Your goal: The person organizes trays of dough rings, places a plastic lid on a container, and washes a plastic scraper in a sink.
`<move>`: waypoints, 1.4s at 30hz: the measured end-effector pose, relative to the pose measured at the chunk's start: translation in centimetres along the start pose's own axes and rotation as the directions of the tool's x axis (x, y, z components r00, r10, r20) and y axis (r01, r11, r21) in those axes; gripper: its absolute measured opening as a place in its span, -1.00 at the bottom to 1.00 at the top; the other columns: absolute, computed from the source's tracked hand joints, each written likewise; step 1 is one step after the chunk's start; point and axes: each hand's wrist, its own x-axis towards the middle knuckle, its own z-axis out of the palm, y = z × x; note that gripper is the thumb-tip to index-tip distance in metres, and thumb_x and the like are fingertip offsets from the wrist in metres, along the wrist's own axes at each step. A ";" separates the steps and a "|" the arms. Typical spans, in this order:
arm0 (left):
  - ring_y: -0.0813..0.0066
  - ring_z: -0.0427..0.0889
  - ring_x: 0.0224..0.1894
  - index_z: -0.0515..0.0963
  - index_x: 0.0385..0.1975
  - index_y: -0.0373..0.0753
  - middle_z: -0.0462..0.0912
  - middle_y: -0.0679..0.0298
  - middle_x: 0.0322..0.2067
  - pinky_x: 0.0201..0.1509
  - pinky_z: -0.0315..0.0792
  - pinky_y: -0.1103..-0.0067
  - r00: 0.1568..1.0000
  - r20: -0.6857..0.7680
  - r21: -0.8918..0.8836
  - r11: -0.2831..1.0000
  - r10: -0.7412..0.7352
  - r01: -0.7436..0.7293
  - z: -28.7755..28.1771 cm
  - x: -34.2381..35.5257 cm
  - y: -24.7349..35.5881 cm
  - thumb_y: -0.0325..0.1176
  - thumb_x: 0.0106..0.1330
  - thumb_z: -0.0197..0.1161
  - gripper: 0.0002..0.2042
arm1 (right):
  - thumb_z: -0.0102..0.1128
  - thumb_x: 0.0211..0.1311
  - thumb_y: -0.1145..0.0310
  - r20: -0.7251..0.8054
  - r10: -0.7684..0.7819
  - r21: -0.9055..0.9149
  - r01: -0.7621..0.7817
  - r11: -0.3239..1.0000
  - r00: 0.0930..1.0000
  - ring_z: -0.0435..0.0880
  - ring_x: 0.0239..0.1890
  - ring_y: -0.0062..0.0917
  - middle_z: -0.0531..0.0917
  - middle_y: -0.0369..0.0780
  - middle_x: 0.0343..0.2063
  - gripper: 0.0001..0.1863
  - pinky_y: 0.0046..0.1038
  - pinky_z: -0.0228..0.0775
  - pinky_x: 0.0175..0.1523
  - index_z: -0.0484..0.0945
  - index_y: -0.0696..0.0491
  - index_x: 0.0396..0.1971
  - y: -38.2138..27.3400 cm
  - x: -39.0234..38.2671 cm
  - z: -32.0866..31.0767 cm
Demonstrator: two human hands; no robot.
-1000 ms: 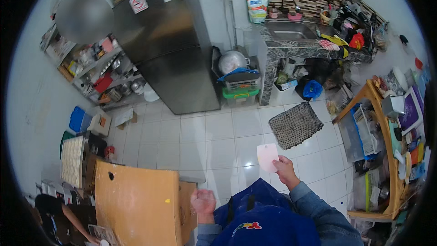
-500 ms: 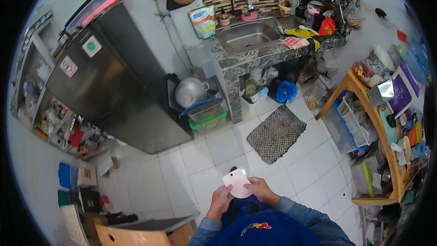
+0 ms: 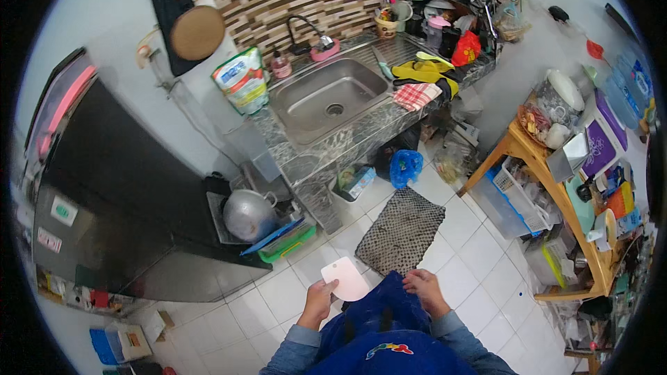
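Note:
My left hand (image 3: 318, 301) grips a thin, flat, pale pink scraper (image 3: 347, 280) by its left edge. The scraper has rounded corners and a small hole near its top, and it is held out over the floor tiles. To the right, my right hand (image 3: 426, 291) is off the scraper, its fingers loosely bent and slightly apart beside the edge of my blue apron (image 3: 368, 323). Nothing shows in that hand. Beyond both hands a dark woven mat (image 3: 401, 230) lies on the white tiled floor.
Ahead is a stone counter with a steel sink (image 3: 326, 101), a detergent pouch (image 3: 241, 82) and yellow-black gloves (image 3: 424, 73). A dark fridge (image 3: 139, 187) and a metal pot (image 3: 249, 215) stand left. On the right a wooden shelf (image 3: 549, 167) is crowded with household things.
My right hand has let go of the scraper and moved right, leaving it in my left hand, which has shifted left. The sink and counter now appear nearer; the view has turned.

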 end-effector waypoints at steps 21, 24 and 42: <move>0.27 0.44 -0.11 0.27 -0.11 -0.41 0.42 0.11 -0.17 -0.05 0.35 0.40 0.920 -0.337 -0.395 0.857 0.200 -0.331 25.3 25.7 22.6 -0.52 0.14 -0.08 -0.71 | 0.13 -0.13 0.56 0.327 -0.365 0.023 0.379 0.925 0.871 0.48 -0.53 -0.63 0.51 -0.26 -0.56 -0.84 -0.65 0.30 -0.44 0.45 0.22 -0.44 -43.0 46.6 1.2; 0.28 0.43 -0.10 0.27 -0.11 -0.41 0.42 0.11 -0.17 -0.02 0.33 0.42 0.898 -0.340 -0.425 0.806 0.280 -0.412 23.6 30.0 24.9 -0.54 0.13 -0.09 -0.71 | 0.12 -0.08 0.52 0.409 -0.360 0.017 0.387 0.922 0.839 0.48 -0.54 -0.63 0.51 -0.26 -0.57 -0.85 -0.65 0.31 -0.44 0.46 0.23 -0.44 -45.0 49.6 6.0; 0.19 0.43 -0.10 0.22 -0.10 -0.44 0.39 0.04 -0.16 -0.03 0.34 0.35 0.950 -0.186 -0.642 0.700 0.252 -0.311 30.1 49.7 45.2 -0.53 0.03 -0.10 -0.63 | 0.18 -0.04 0.26 0.700 -0.379 -0.300 0.731 0.612 0.605 0.44 -0.45 -0.71 0.54 -0.30 -0.45 -0.64 -0.66 0.28 -0.35 0.46 0.19 -0.27 -67.0 68.2 25.9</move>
